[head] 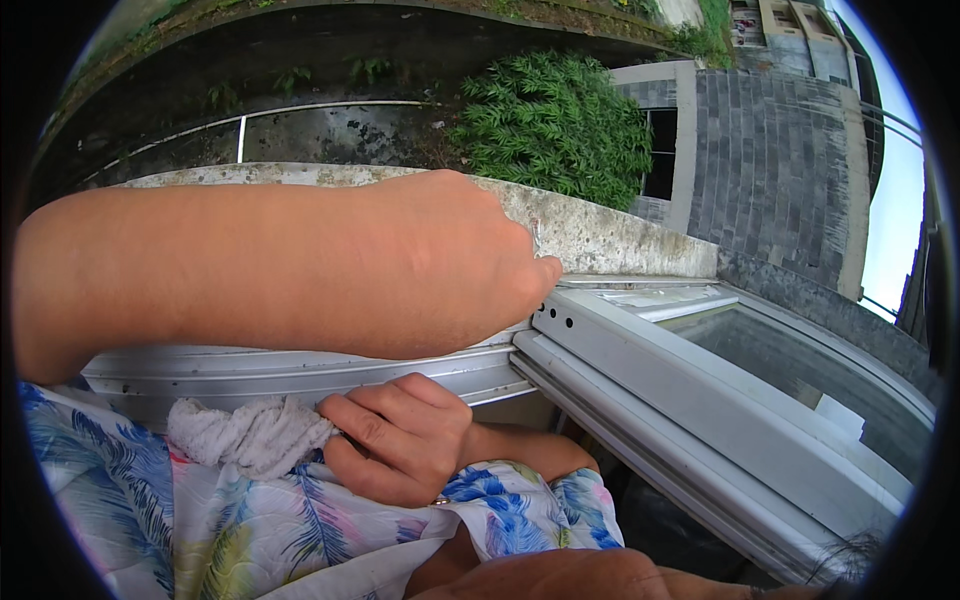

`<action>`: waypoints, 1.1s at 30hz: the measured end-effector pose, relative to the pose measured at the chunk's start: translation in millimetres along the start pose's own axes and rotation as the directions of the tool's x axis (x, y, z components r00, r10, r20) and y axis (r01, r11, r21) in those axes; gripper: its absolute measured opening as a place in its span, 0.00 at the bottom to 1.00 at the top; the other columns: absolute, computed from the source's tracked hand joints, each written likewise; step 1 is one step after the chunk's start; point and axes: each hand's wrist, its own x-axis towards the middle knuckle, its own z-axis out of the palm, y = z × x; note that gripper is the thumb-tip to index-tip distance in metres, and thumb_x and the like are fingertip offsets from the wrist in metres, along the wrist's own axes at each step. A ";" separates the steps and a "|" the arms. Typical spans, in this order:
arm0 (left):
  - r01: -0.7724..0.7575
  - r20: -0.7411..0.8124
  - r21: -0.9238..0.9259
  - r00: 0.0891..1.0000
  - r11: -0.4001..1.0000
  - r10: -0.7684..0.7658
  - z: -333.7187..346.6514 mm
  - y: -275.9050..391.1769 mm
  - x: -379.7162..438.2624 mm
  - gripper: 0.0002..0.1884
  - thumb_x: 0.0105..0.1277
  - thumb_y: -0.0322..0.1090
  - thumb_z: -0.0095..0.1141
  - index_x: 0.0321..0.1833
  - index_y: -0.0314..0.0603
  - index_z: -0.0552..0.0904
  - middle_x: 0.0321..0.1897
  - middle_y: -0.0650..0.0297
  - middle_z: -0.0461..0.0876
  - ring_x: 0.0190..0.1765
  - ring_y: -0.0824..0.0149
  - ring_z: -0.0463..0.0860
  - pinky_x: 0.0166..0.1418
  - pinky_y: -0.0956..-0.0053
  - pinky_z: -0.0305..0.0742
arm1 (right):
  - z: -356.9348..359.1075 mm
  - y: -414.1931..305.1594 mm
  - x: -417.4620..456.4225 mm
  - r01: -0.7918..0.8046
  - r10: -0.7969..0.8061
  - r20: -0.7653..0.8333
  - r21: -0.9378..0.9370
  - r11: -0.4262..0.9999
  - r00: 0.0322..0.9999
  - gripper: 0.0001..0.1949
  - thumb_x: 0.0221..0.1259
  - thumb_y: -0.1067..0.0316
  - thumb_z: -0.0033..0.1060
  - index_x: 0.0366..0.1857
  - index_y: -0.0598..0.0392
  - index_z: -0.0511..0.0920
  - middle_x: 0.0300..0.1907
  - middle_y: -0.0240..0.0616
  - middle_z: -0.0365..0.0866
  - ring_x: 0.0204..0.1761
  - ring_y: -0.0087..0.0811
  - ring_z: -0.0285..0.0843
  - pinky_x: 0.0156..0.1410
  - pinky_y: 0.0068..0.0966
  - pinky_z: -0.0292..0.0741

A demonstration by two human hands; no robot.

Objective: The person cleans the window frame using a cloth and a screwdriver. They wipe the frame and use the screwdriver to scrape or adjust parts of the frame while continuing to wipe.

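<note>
My left hand (487,259) reaches across from the left with its back to the camera. Its fingers are curled and mostly hidden, beside the end of a white window sash (675,382) and above the frame. A small shiny piece (535,234) shows just past its knuckles; what it is, and whether I hold it, is unclear. Lower down, my right hand (405,439) is closed on one end of a bunched white cloth (251,435). That cloth rests against my feather-print clothing (247,525), near the white window track (300,375).
A stained outer ledge (622,236) runs beyond the window track. The sash's glass pane (795,375) is on the right. Outside are a leafy green shrub (559,124), a white rail (300,110) and a grey block wall (772,172).
</note>
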 end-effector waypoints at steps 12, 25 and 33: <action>0.190 0.214 0.074 0.956 0.979 -0.202 -73.9 54.0 -38.9 0.27 0.59 0.30 0.62 0.62 0.24 0.79 0.27 0.53 0.84 0.28 0.55 0.87 0.28 0.64 0.78 | 3.7 -1.4 -0.1 -0.019 0.024 -0.083 0.058 0.998 0.996 0.09 0.43 0.72 0.68 0.32 0.56 0.81 0.38 0.49 0.86 0.34 0.37 0.83 0.31 0.25 0.72; 0.166 0.174 0.019 0.971 0.986 -0.167 -54.8 37.3 -40.0 0.22 0.56 0.25 0.62 0.56 0.31 0.82 0.26 0.51 0.85 0.29 0.51 0.87 0.33 0.59 0.81 | 3.1 -0.6 1.5 0.036 -0.039 -0.040 -0.051 0.998 0.998 0.12 0.39 0.71 0.69 0.33 0.55 0.81 0.39 0.47 0.88 0.32 0.34 0.82 0.30 0.23 0.70; 0.344 -0.049 0.165 0.939 0.924 -0.341 -81.0 66.6 -49.0 0.22 0.60 0.23 0.61 0.60 0.39 0.83 0.31 0.51 0.86 0.37 0.48 0.87 0.41 0.57 0.80 | 3.0 -0.7 -1.8 0.035 -0.038 -0.035 -0.096 0.995 0.999 0.13 0.39 0.69 0.70 0.33 0.54 0.82 0.38 0.43 0.88 0.31 0.32 0.82 0.31 0.22 0.69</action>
